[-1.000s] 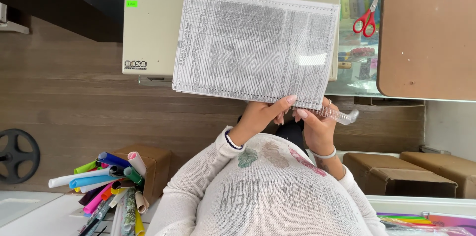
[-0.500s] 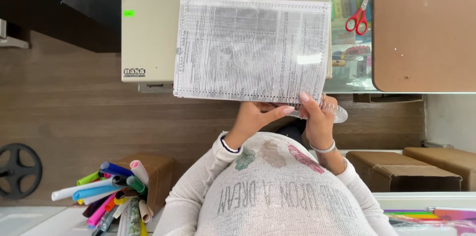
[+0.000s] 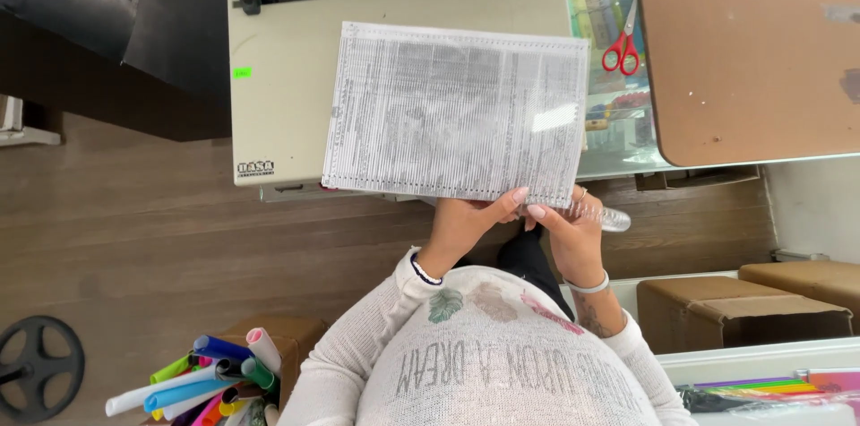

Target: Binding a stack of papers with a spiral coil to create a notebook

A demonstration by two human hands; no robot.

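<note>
A stack of printed sheets point(image 3: 448, 112) under a clear plastic cover is held up in front of me, with a row of punched holes along its near edge. My left hand point(image 3: 466, 222) pinches that near edge from below. My right hand point(image 3: 573, 242), with a bracelet on the wrist, is right beside it at the same edge and holds a clear spiral binding coil point(image 3: 611, 216). The fingertips of both hands meet at the sheet's right near corner.
A beige binding machine point(image 3: 278, 77) sits behind the sheets. Red scissors point(image 3: 621, 45) lie on a glass surface next to a brown board point(image 3: 743, 50). Coloured markers point(image 3: 202, 377) stick out of a box at lower left; cardboard boxes point(image 3: 743, 309) are at right.
The sheet stack has turned from tilted to nearly square. My right hand has moved in next to my left at the punched edge.
</note>
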